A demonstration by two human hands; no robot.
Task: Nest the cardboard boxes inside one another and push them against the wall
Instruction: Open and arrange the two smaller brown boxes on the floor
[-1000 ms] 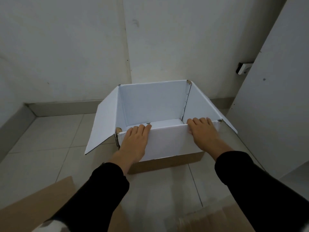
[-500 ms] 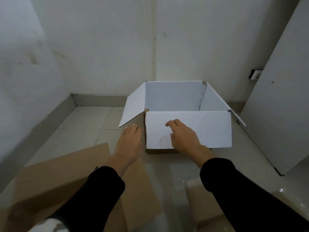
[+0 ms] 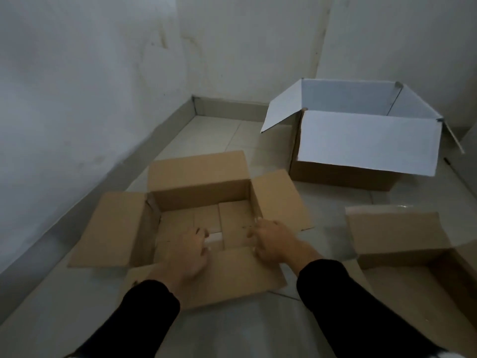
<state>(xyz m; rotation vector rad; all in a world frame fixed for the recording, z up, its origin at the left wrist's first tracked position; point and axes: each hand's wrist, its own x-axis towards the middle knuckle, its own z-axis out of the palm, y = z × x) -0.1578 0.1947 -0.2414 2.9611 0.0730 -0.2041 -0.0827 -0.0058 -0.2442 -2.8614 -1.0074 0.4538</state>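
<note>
A large box (image 3: 366,140) with a white inside stands open against the far wall at the upper right. In front of me on the floor lies a brown cardboard box (image 3: 201,187) with all its flaps spread open. My left hand (image 3: 188,251) curls over its near rim. My right hand (image 3: 273,241) grips the near right corner of the same rim. A third brown box (image 3: 397,233) sits open at the lower right, partly cut off by the frame edge.
The room's corner (image 3: 193,104) with a grey skirting lies beyond the brown box, and the left wall (image 3: 77,99) runs close along its left flap. A pale panel (image 3: 472,140) stands at the far right. The floor is glossy tile (image 3: 232,332).
My hands left the white box's front flap and came down onto the brown box's near rim. The view turned left and down, so the white box now sits at the upper right.
</note>
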